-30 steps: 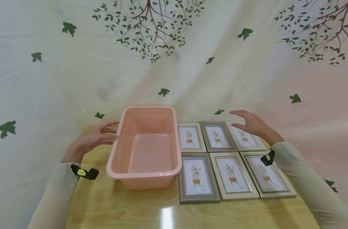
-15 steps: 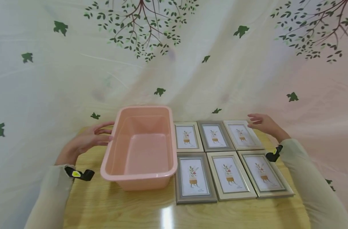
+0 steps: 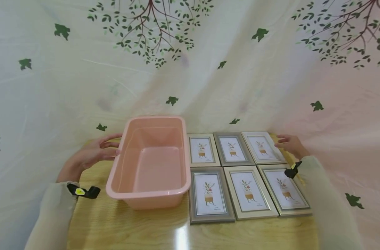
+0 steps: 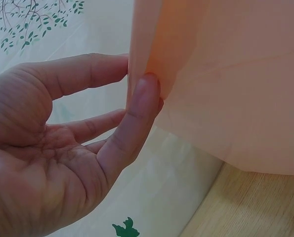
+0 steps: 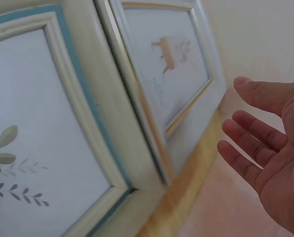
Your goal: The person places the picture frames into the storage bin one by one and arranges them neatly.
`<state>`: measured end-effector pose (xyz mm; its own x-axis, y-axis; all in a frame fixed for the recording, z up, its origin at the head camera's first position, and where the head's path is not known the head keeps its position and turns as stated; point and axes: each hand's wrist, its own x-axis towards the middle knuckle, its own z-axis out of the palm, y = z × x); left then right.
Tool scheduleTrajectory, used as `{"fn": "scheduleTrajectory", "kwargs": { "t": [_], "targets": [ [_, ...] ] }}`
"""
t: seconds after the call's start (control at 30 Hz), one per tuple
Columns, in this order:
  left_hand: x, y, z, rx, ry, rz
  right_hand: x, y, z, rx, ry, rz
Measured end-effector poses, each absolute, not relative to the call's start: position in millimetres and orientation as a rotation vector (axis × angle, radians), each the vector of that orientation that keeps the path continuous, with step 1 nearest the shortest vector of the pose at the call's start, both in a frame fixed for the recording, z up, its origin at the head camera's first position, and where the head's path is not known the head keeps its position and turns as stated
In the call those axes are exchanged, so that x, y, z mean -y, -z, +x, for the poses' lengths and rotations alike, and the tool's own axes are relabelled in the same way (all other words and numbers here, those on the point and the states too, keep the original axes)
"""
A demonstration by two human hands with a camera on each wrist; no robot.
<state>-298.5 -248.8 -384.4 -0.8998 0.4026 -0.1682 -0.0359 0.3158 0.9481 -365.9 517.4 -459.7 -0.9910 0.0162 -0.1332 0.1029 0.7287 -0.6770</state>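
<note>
A pink plastic basin (image 3: 160,170) stands on the wooden table. My left hand (image 3: 94,152) is at its left side, fingers extended and spread. In the left wrist view, the left hand (image 4: 67,143) has its fingertips on the outer side of the basin's rim (image 4: 142,44). Past the far right corner of the picture frames hovers my right hand (image 3: 291,144), holding nothing. The nearest picture frame (image 3: 281,158) lies flat just left of it. In the right wrist view, the right hand (image 5: 270,143) has loosely bent fingers beside the frame's edge (image 5: 198,118).
Several picture frames lie in two rows right of the basin, among them a grey-brown one (image 3: 196,218) at the front left and a cream one (image 3: 255,214) beside it. The wooden table (image 3: 140,229) shows along the front. A leaf-printed cloth (image 3: 140,86) hangs behind.
My right hand has moved right from over the far right frame, then lower beside it. The left hand keeps its place at the basin. The whole head view has shifted slightly.
</note>
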Motion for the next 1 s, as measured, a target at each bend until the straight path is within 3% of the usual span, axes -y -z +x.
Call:
{"fn": "scheduleTrajectory", "kwargs": {
  "t": [0.53, 1.0],
  "targets": [
    [250, 386, -298, -2.201, -1.637, 0.325, -527, 491, -370, -2.642, 1.217, 0.194],
    [252, 392, -299, -2.174, -1.675, 0.329, -529, 494, -382, -2.455, 1.267, 0.366]
  ]
}}
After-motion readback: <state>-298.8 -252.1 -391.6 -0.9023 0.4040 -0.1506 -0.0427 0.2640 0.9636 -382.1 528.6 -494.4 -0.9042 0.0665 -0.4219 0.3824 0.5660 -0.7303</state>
